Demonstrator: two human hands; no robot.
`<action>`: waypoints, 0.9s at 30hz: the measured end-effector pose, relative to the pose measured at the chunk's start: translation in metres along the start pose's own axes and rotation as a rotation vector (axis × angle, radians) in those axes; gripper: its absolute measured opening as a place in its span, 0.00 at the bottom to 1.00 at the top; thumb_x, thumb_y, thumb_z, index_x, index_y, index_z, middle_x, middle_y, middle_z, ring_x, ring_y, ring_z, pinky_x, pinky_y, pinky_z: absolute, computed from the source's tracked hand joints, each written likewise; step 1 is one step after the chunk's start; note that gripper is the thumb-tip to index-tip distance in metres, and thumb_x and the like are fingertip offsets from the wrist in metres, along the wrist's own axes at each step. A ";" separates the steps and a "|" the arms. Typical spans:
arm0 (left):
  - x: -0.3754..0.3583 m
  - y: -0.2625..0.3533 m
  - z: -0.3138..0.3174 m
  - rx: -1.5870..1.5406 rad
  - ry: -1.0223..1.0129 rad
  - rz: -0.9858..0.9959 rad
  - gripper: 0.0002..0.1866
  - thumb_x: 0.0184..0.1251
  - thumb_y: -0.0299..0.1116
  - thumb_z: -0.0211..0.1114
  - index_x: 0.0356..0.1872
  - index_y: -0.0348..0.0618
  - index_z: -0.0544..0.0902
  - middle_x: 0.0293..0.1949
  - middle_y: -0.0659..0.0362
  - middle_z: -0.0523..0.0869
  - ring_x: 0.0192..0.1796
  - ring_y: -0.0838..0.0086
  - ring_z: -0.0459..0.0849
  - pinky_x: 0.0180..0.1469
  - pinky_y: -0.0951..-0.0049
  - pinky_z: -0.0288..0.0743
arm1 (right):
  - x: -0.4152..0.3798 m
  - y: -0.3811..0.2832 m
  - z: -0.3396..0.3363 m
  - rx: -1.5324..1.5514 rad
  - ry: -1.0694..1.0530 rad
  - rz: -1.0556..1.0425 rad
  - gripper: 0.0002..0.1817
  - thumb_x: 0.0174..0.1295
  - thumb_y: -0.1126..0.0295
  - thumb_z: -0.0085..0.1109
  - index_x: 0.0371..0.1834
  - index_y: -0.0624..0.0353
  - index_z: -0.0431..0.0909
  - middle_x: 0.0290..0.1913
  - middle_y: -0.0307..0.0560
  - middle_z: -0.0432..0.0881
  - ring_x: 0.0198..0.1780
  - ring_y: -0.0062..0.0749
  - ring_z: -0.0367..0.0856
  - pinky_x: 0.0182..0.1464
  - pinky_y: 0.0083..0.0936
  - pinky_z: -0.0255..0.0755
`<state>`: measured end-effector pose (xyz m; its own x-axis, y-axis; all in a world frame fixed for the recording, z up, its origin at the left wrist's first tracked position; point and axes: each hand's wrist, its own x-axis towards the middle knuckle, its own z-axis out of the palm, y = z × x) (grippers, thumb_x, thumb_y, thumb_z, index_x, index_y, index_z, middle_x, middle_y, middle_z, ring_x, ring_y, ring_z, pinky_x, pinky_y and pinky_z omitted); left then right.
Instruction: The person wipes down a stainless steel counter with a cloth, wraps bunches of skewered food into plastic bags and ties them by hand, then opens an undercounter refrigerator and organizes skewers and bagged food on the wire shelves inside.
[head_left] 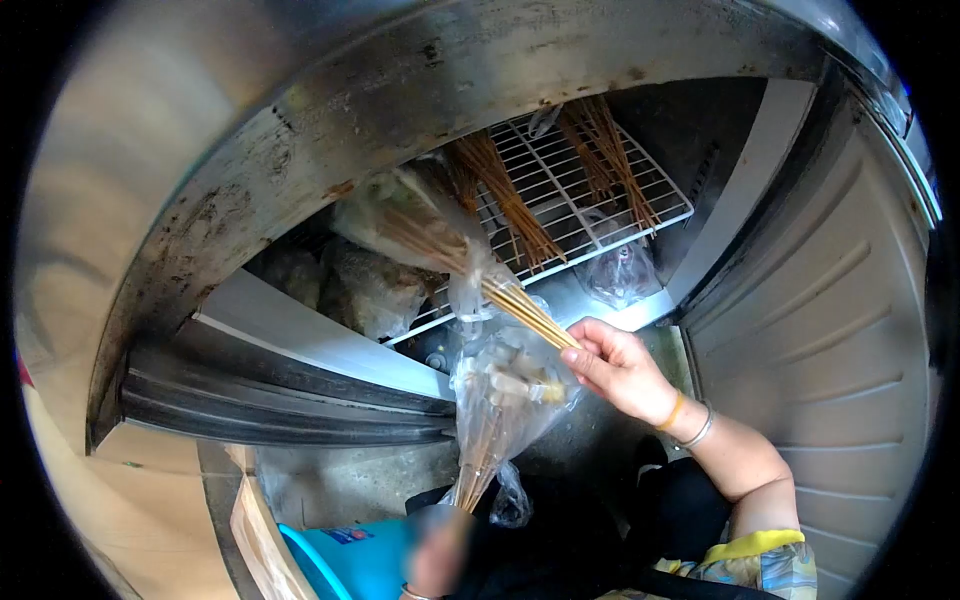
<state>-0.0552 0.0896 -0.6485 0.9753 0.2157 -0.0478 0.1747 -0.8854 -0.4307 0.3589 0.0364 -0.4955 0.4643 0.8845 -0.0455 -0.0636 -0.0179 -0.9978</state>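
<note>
My right hand [622,370] is closed round the bare ends of a bundle of bamboo skewers [528,314]. The other ends sit inside a clear plastic bag [400,212] at the front of the fridge's wire shelf. Low in the view, my left hand [437,555] is blurred but wrapped round the stick ends of a second skewer bundle [480,470]. Pale pieces of food [515,375] on those skewers point up toward the fridge, inside another clear bag [505,420].
More skewer bundles [510,200] lie on the white wire shelf [560,170]. Bagged items [372,290] are at the left and below the shelf [618,272]. The fridge door [815,300] stands open at right. A blue tub [345,560] is at lower left.
</note>
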 end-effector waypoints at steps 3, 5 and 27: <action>0.008 -0.002 -0.016 -0.208 -0.007 -0.072 0.16 0.67 0.35 0.53 0.53 0.40 0.73 0.43 0.58 0.80 0.39 0.76 0.79 0.42 0.78 0.75 | 0.006 -0.013 0.005 0.108 -0.070 0.063 0.07 0.66 0.67 0.50 0.35 0.58 0.71 0.18 0.30 0.67 0.18 0.10 0.60 0.20 0.11 0.55; 0.010 -0.004 -0.026 -0.454 0.032 -0.170 0.17 0.64 0.34 0.56 0.52 0.39 0.74 0.41 0.56 0.81 0.38 0.73 0.80 0.41 0.77 0.75 | 0.014 -0.021 0.008 0.133 -0.139 0.108 0.11 0.68 0.63 0.44 0.34 0.59 0.70 0.16 0.32 0.68 0.13 0.12 0.60 0.15 0.12 0.53; 0.007 -0.002 -0.061 -1.141 0.084 -0.666 0.17 0.60 0.30 0.61 0.50 0.36 0.75 0.35 0.44 0.82 0.36 0.57 0.82 0.39 0.66 0.75 | 0.229 -0.027 0.105 0.180 -0.085 0.265 0.13 0.64 0.62 0.50 0.36 0.62 0.72 0.23 0.44 0.76 0.18 0.23 0.72 0.16 0.17 0.67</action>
<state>-0.0405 0.0677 -0.5934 0.6573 0.7519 -0.0504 0.5949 -0.4766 0.6473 0.3743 0.2883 -0.4743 0.3353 0.8962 -0.2906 -0.3311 -0.1767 -0.9269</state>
